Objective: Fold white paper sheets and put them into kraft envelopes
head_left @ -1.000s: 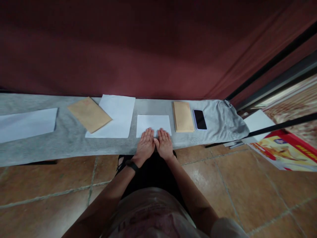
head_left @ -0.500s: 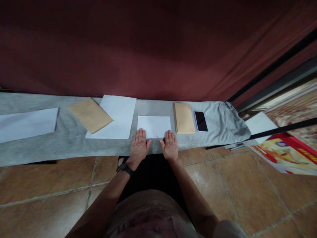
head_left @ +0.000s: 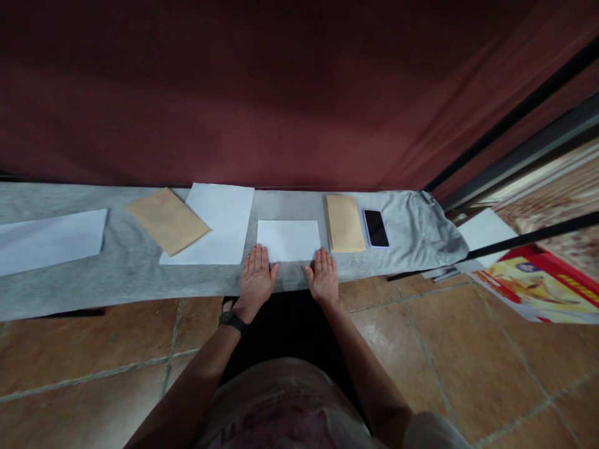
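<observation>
A white sheet of paper (head_left: 288, 239), smaller than the others, lies flat on the grey cloth in front of me. My left hand (head_left: 256, 274), with a dark watch on its wrist, rests palm down at the sheet's near left corner, fingers stretched out. At the near right corner lies my right hand (head_left: 322, 275), likewise flat and open. Neither hand grips anything. Just right of the sheet is a stack of brown envelopes (head_left: 345, 223). To the left, another brown envelope or stack (head_left: 167, 221) lies aslant over a larger white sheet (head_left: 224, 234).
A smartphone (head_left: 376, 228) lies right of the envelopes. More white paper (head_left: 51, 240) is at the far left. The narrow bench wears a grey cloth (head_left: 140, 280) and stands against a dark red panel (head_left: 281, 112). A red and yellow box (head_left: 543, 284) is beyond its right end.
My left hand has slid slightly left, off the paper's near edge toward its corner. My right hand has shifted a little to the right. The view has turned slightly.
</observation>
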A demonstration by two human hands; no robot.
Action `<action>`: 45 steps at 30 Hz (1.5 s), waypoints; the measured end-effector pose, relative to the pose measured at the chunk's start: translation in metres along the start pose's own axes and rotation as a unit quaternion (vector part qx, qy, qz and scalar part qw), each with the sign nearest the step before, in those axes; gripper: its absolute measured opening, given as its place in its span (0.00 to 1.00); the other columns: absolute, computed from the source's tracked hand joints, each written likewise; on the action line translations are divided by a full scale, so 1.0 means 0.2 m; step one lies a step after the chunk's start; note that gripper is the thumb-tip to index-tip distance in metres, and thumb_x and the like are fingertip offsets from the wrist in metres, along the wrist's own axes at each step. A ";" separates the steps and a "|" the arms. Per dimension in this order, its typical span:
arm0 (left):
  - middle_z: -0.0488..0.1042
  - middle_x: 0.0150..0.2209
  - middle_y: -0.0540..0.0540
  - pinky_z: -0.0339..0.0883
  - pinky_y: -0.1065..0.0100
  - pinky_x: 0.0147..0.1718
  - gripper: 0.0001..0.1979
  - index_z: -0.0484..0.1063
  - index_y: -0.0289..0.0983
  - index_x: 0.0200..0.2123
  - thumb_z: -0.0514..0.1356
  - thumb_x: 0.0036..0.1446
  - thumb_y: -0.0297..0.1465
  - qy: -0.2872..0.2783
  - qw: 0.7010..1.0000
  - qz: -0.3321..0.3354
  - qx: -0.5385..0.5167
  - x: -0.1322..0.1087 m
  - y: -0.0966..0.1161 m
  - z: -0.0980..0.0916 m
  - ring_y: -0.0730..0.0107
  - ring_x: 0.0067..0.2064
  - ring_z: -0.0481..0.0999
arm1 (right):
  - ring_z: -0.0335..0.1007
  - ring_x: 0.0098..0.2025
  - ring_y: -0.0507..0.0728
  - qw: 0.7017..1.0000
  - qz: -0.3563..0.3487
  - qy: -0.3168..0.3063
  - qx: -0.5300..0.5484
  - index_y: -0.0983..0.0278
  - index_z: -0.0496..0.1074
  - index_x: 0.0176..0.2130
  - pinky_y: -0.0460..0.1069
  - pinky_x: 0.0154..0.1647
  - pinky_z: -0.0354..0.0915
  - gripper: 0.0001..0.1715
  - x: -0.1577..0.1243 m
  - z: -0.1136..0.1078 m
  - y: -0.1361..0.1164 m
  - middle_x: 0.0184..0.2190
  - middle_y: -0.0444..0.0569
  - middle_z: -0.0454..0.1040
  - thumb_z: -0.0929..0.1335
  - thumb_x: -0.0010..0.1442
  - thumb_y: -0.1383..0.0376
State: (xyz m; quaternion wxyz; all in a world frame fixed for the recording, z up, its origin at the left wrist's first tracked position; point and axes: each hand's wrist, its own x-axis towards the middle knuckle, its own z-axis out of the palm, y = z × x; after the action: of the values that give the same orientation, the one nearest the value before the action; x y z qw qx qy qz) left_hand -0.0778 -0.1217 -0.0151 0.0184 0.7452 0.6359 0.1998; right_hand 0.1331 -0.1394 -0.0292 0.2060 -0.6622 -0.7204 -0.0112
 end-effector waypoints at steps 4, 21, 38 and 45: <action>0.55 0.69 0.25 0.49 0.45 0.69 0.33 0.54 0.21 0.68 0.43 0.70 0.40 0.003 1.000 -0.005 0.005 0.02 0.03 -0.01 0.47 0.72 0.51 | 0.51 0.72 0.67 1.000 0.026 -0.004 0.016 0.77 0.55 0.69 0.65 0.70 0.52 0.37 0.02 -0.02 -0.02 0.69 0.70 0.56 0.54 0.75 0.53; 0.53 0.71 0.30 0.46 0.51 0.70 0.30 0.51 0.22 0.70 0.41 0.67 0.29 -0.081 0.991 0.104 0.017 0.08 0.18 0.05 0.56 0.74 0.45 | 0.52 0.72 0.62 0.997 -0.048 -0.046 0.034 0.73 0.58 0.68 0.60 0.72 0.49 0.34 0.11 -0.01 -0.17 0.69 0.62 0.59 0.56 0.75 0.54; 0.53 0.71 0.30 0.47 0.47 0.70 0.34 0.50 0.25 0.71 0.47 0.68 0.40 -0.030 0.999 0.028 -0.002 0.06 0.10 0.03 0.51 0.74 0.47 | 0.49 0.73 0.66 1.000 -0.009 -0.012 0.020 0.77 0.54 0.70 0.65 0.70 0.52 0.38 0.07 0.01 -0.07 0.70 0.68 0.55 0.55 0.74 0.52; 0.50 0.71 0.27 0.47 0.44 0.69 0.36 0.49 0.24 0.71 0.48 0.68 0.41 -0.013 1.000 0.014 -0.005 0.05 0.08 0.05 0.48 0.74 0.46 | 0.49 0.72 0.67 1.000 0.003 -0.017 0.020 0.77 0.54 0.70 0.66 0.70 0.52 0.37 0.05 -0.01 -0.04 0.69 0.70 0.55 0.55 0.75 0.53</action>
State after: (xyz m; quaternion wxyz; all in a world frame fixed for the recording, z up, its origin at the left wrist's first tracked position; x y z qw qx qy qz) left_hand -0.0581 -0.1139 -0.0164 0.0276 0.7562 0.6244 0.1937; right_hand 0.1254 -0.1314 -0.0212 0.2066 -0.6601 -0.7220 0.0150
